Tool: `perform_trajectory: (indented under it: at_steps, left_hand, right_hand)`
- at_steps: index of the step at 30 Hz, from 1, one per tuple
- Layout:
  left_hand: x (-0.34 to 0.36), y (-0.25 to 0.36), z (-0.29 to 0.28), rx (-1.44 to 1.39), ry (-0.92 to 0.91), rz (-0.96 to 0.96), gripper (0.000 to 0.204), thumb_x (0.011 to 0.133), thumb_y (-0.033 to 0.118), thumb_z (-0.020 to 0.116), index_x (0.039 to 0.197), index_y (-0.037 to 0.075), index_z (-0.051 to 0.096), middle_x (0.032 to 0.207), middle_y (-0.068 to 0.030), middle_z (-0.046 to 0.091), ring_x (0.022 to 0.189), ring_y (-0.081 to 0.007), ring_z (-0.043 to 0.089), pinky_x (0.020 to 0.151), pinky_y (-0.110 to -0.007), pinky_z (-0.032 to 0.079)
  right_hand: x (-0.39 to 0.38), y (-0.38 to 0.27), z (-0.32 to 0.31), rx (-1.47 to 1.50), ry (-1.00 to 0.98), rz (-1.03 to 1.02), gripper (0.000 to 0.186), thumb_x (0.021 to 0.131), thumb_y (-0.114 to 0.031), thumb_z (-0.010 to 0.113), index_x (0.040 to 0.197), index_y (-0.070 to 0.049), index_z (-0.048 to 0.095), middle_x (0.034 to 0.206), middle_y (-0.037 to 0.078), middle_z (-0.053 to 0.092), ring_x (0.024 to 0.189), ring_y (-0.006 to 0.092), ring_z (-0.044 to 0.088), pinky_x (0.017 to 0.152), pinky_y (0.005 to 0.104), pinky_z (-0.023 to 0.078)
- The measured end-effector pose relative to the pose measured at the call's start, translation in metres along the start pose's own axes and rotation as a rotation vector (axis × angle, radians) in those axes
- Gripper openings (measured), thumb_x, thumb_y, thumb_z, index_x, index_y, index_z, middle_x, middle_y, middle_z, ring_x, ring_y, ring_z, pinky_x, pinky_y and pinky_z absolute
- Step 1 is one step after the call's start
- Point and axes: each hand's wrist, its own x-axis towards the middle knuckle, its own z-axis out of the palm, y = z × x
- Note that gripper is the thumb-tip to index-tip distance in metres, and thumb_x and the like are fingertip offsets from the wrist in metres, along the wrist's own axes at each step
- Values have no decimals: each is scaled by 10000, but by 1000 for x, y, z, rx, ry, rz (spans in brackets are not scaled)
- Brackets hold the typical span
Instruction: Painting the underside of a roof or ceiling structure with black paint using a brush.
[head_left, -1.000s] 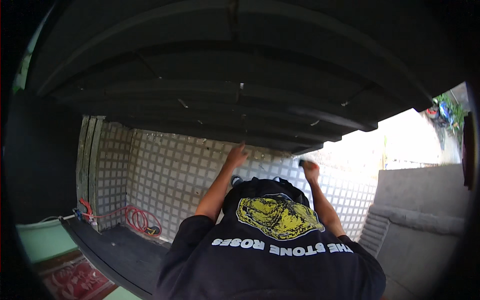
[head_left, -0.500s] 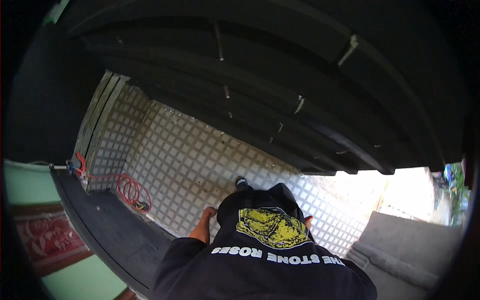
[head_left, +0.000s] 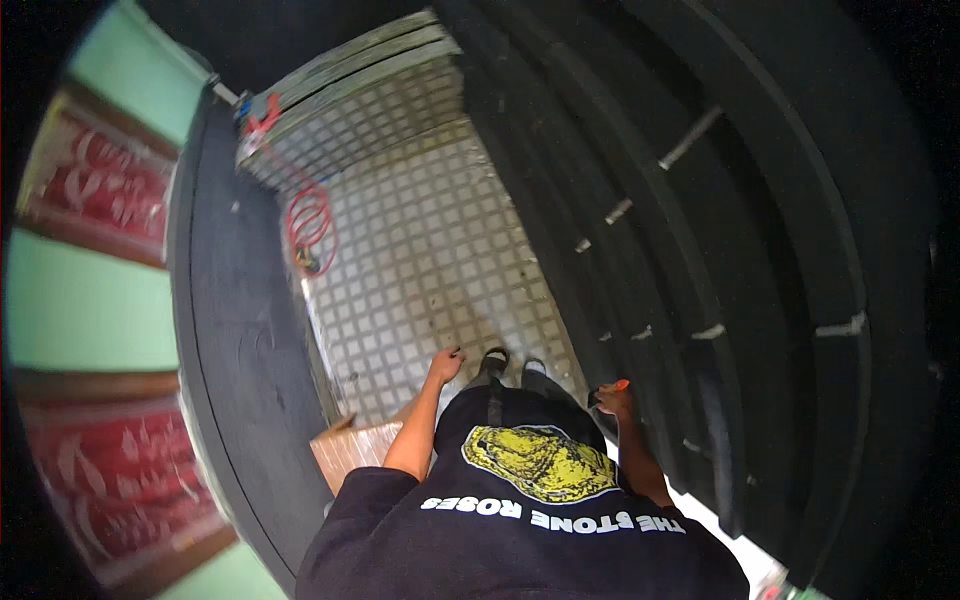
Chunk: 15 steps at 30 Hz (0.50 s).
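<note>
My left hand (head_left: 447, 363) hangs in front of me over the tiled floor (head_left: 420, 260), its fingers loosely curled. A small dark spot shows at the fingertips, too small to make out. At my other side, close to the dark ribbed wall, my right hand (head_left: 617, 402) is closed around a small black-and-orange object (head_left: 596, 398) whose kind I cannot tell. Below my left forearm sits a cardboard box (head_left: 350, 452), partly covered by that arm and shiny like plastic wrap. My shoes (head_left: 495, 356) stand on the tiles between both hands.
A coiled red hose (head_left: 308, 218) lies by the dark ledge (head_left: 235, 280) on the left. It leads up to a tiled block (head_left: 370, 120) at the far end. The dark ribbed wall (head_left: 690, 250) rises along the right. Red panels (head_left: 105, 190) line the green left wall.
My view has turned left toward the tiled block and hose. The cardboard box has come into view, and both hands now show more fully, the right with its black-and-orange object.
</note>
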Motion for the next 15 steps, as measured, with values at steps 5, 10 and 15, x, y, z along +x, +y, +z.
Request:
perform_trajectory:
  at_steps: [5, 10, 15]
  left_hand:
    - [-65, -95, 41, 236, 78, -122, 478, 861, 325, 583, 1235, 48, 689, 1255, -216, 667, 1197, -394, 613, 1046, -438, 476]
    - [-171, -146, 111, 432, -245, -235, 423, 915, 357, 496, 1113, 69, 734, 1296, -187, 649, 1189, -404, 604, 1024, -491, 478]
    - [-178, -136, 205, 28, 56, -243, 453, 881, 425, 552, 1058, 44, 721, 1169, -245, 669, 1144, -426, 613, 983, -470, 494]
  right_hand:
    - [44, -123, 20, -283, -277, -301, 296, 867, -105, 726, 1162, -104, 703, 791, 2, 643, 618, 103, 610, 522, 268, 526]
    - [-1, -190, 52, -162, -222, -412, 458, 873, -77, 700, 1327, -115, 653, 766, -7, 631, 593, 85, 589, 492, 258, 499]
    - [136, -162, -31, -530, -314, -705, 146, 881, -90, 672, 1025, -103, 693, 740, 8, 616, 581, 134, 593, 475, 293, 489]
